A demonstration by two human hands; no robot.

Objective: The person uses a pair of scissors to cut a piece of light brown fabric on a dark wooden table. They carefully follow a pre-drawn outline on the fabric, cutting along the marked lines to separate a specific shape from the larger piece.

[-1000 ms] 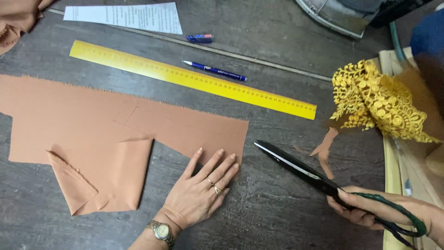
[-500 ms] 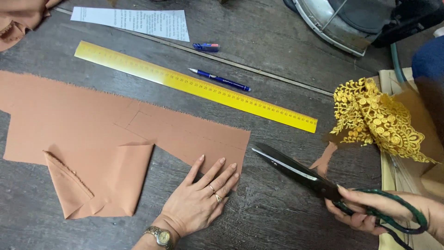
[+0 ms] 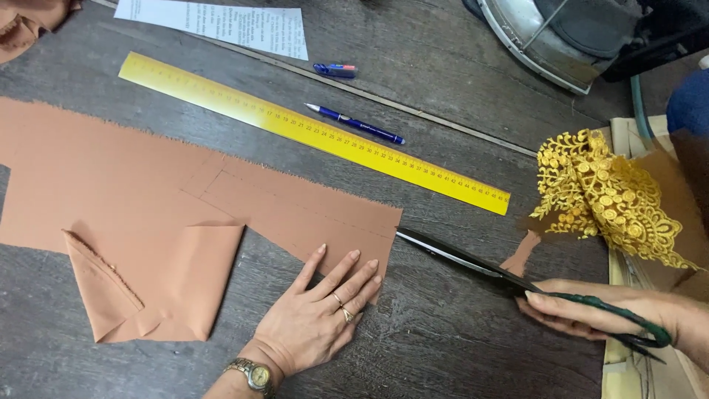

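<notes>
The left hand (image 3: 319, 319) lies flat, fingers spread, pressing the right end of the brown fabric (image 3: 148, 192) onto the dark wooden table (image 3: 443, 347). The right hand (image 3: 591, 314) has its grip clamped on the green handles of the scissors (image 3: 480, 267), whose blade tips meet the fabric's right edge. Beyond the fabric lie a yellow ruler (image 3: 317, 133) and a blue pen (image 3: 356, 123); gold lace (image 3: 613, 196) sits at right.

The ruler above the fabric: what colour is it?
The ruler is bright yellow, seen clearly in the head view.
</notes>
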